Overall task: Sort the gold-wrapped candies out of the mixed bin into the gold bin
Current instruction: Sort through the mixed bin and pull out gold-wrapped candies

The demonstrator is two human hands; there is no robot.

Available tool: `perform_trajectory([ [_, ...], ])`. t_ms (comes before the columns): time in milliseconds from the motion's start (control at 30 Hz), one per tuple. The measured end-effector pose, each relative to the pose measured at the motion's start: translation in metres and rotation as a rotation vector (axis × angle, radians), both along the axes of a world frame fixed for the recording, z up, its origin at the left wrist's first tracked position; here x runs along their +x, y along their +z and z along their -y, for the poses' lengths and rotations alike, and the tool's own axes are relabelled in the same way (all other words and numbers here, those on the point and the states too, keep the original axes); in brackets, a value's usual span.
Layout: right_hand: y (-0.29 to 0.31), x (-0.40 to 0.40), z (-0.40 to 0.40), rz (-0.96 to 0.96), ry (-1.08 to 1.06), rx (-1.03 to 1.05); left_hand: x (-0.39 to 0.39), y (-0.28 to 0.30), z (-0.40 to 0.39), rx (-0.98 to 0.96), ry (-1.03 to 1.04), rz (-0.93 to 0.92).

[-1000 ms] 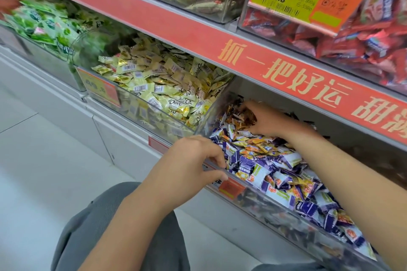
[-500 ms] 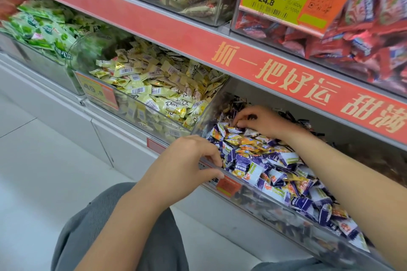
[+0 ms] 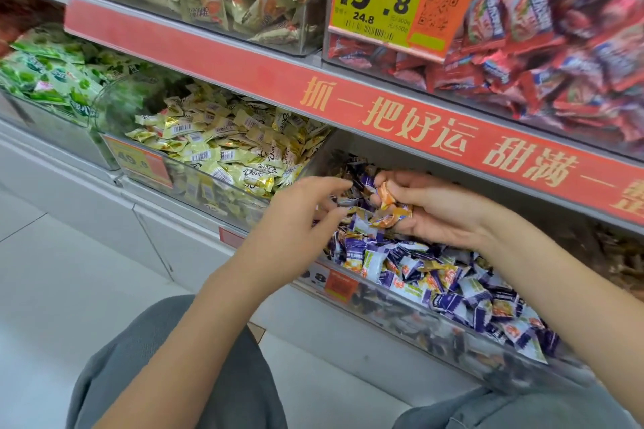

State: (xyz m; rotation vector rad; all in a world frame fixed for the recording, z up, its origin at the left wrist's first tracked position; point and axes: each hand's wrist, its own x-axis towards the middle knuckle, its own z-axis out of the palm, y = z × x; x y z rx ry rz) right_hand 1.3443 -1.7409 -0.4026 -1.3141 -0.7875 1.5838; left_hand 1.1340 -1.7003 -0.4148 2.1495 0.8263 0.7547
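The mixed bin is a clear tub on the lower shelf, filled with purple, white and orange-gold wrapped candies. To its left, the gold bin holds pale gold wrappers. My right hand is raised over the mixed bin's back left corner, palm turned up. Its curled fingers hold a few orange-gold candies. My left hand reaches in from the left with fingers and thumb spread, its tips just short of those candies.
A red shelf strip with gold lettering overhangs both bins. Above it stand bins of tan and red packets and a yellow price sign. A bin of green packets lies far left. My grey-trousered knees are below.
My right hand has lifted out of the candy pile and turned palm up with candies in it. My left hand has left the bin's front rim and reached toward the right hand.
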Motion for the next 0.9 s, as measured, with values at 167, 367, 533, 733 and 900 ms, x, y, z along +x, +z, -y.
perform_trajectory([
  [167,0.002,-0.005,0.004,-0.061,0.031,-0.004,0.052,-0.001,-0.028,-0.256,-0.064,0.048],
  [367,0.001,0.012,0.005,0.014,-0.279,-0.06,0.046,0.002,-0.034,0.078,0.005,-0.257],
  [533,-0.003,0.019,0.002,0.342,-0.341,-0.124,0.038,0.006,-0.025,0.019,-0.123,-0.509],
  [733,-0.008,0.003,-0.026,1.04,-0.005,-0.032,0.051,-0.008,-0.034,0.149,0.097,-0.43],
  [900,-0.008,0.01,-0.025,1.006,0.048,-0.006,0.076,-0.021,-0.065,0.121,-0.236,-0.694],
])
